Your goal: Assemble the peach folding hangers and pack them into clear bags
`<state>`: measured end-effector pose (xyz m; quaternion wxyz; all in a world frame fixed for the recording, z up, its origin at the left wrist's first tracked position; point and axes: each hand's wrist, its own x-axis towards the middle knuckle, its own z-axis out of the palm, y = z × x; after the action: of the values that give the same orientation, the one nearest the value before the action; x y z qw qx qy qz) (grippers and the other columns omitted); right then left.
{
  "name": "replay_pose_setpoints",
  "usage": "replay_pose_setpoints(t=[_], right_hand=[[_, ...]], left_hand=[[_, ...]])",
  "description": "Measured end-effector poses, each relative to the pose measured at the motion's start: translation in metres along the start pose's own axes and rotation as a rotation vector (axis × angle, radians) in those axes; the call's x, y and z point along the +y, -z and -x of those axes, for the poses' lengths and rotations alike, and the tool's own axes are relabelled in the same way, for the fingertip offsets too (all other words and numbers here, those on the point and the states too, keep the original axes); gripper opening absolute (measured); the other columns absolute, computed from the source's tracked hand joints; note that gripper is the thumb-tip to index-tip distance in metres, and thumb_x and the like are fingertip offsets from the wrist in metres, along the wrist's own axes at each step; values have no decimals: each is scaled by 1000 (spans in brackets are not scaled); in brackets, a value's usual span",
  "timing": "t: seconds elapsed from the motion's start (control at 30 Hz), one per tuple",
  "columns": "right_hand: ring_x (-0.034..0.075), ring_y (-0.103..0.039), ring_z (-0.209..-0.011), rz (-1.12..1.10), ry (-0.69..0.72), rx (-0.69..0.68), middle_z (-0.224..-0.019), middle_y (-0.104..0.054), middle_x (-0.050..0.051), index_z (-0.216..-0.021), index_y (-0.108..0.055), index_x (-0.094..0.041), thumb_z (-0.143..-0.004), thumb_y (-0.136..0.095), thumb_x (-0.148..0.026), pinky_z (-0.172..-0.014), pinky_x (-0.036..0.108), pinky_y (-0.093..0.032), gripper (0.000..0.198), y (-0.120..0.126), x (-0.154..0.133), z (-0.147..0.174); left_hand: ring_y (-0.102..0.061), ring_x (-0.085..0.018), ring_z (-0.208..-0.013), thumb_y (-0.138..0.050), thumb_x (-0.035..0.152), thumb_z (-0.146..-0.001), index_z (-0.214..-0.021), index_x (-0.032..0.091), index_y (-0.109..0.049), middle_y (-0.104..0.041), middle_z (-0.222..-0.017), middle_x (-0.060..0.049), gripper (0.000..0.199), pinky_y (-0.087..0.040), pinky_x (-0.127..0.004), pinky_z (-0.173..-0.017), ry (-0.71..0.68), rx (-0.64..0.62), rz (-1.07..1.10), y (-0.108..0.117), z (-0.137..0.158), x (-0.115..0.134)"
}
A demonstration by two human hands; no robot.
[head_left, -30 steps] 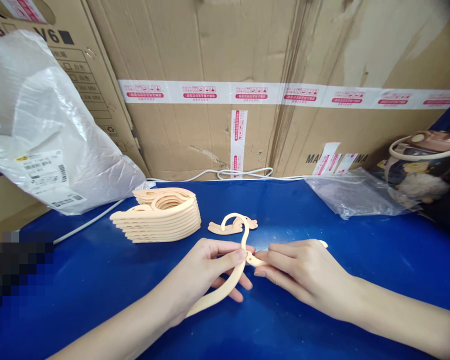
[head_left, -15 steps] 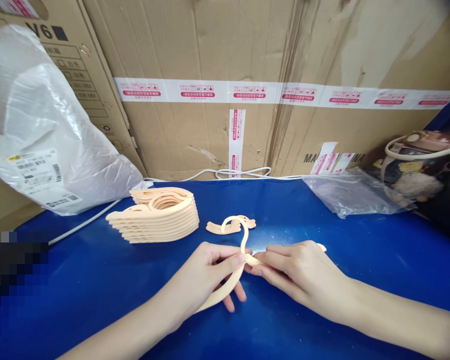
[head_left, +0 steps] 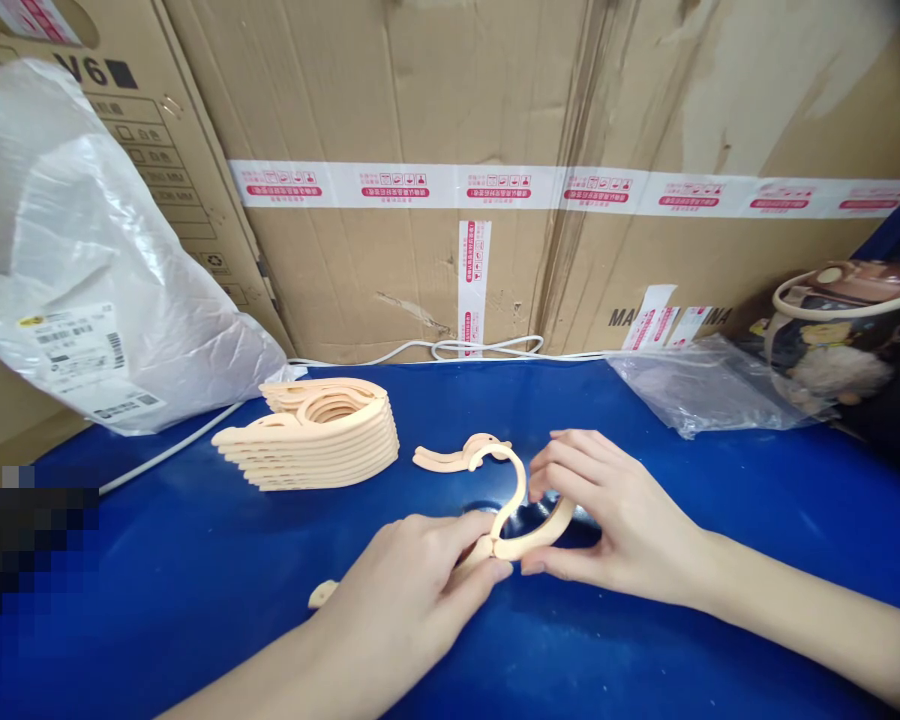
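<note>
Right hand [head_left: 622,520] has spread around the hanger [head_left: 523,546], left hand [head_left: 409,585] pinching it, over blue tabletop [head_left: 172,560] before cardboard [head_left: 390,100].

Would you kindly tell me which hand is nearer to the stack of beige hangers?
The left. The left hand is in front of the stack of beige hangers and slightly to its right; the right hand is farther away, well to the stack's right.

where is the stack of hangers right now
In the head view, the stack of hangers sits left of centre on the blue table, beyond the left hand and beside the white bag.
</note>
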<state>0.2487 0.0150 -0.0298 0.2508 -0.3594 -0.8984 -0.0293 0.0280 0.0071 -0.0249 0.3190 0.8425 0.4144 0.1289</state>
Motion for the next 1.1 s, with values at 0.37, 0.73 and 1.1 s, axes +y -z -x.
replay_pose_setpoints(t=[0.37,0.73,1.1], right_hand=[[13,-57,-60,75,93,122,-72,-64,0,-121,-53,-17,-92,-55,-27,-55,27,-41,31,6,-4,10],[14,-62,-83,-166,-44,-89,-94,-68,6,-118,-62,-20,-99,-41,-30,-69,24,-48,30,3,-5,6],[14,-55,-69,-68,-302,-49,-78,-58,0,-85,-51,-22,-95,-47,-28,-62,25,-42,12,4,19,0]], left_hand=[[-35,-13,-43,-41,41,-94,-79,22,-56,-39,-51,5,29,-21,-23,-48,54,42,-100,5,-2,-6],[-67,-21,-67,-34,37,-99,-106,22,-56,-71,-88,-5,28,-39,-26,-57,-148,-28,-260,0,1,-11],[-61,-22,-74,-39,26,-98,-99,17,-61,-68,-84,-5,24,-43,-30,-58,-373,48,-531,-4,2,-9]])
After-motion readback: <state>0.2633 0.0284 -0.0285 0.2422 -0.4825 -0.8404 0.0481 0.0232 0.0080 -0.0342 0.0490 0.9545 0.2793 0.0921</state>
